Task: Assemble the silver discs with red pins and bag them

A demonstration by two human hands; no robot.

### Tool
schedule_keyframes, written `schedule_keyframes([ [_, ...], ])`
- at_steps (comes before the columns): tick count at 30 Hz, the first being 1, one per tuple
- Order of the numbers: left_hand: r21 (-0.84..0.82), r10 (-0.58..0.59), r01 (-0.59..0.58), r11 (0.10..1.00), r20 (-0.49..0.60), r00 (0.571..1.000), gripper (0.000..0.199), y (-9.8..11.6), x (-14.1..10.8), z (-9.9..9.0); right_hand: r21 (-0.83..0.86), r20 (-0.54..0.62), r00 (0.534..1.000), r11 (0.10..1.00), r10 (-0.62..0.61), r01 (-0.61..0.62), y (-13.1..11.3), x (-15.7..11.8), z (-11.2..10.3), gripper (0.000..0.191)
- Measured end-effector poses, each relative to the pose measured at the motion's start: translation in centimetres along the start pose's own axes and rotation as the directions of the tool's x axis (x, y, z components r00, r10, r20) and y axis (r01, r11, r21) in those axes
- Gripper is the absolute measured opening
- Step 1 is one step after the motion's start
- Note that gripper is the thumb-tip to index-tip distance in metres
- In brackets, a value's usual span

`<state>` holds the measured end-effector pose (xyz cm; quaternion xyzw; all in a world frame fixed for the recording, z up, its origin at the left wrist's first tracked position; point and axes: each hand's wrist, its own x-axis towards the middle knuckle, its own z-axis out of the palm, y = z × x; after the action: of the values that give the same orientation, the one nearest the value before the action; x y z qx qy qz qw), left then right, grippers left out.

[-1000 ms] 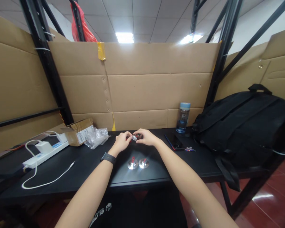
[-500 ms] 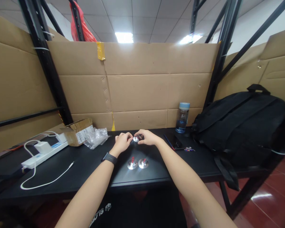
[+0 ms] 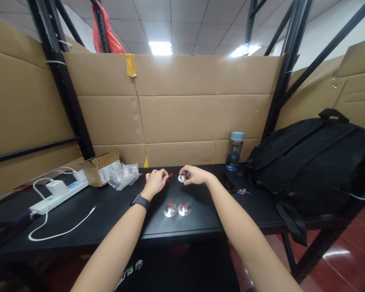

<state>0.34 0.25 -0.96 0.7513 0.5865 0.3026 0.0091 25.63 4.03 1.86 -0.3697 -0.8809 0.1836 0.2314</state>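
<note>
My right hand pinches a small shiny finger cymbal by its edge, just above the black table. My left hand, with a dark watch on its wrist, is closed on a red cord; the end of the cord sticks out past the fingertips toward the cymbal. A gap separates the cord and this cymbal. Closer to me, two more finger cymbals lie side by side on the table: the left one has a red loop standing up from its centre, and the right one a red cord lying over it.
On the left are a power strip with a white cable, a small cardboard box and clear plastic wrap. A water bottle and black backpack stand at right. Cardboard panels close the back.
My right hand has moved slightly right with the cymbal, away from my left hand. The red cord now shows apart from the cymbal, in my left fingers.
</note>
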Motion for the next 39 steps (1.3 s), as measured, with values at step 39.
schedule_keyframes([
  [39, -0.483, 0.473, -0.276, 0.831, 0.353, 0.807, 0.025, 1.9, -1.4, -1.4, -0.092, -0.373, 0.312, 0.3, 0.874, -0.95, 8.3, -5.0, -5.4, 0.095],
])
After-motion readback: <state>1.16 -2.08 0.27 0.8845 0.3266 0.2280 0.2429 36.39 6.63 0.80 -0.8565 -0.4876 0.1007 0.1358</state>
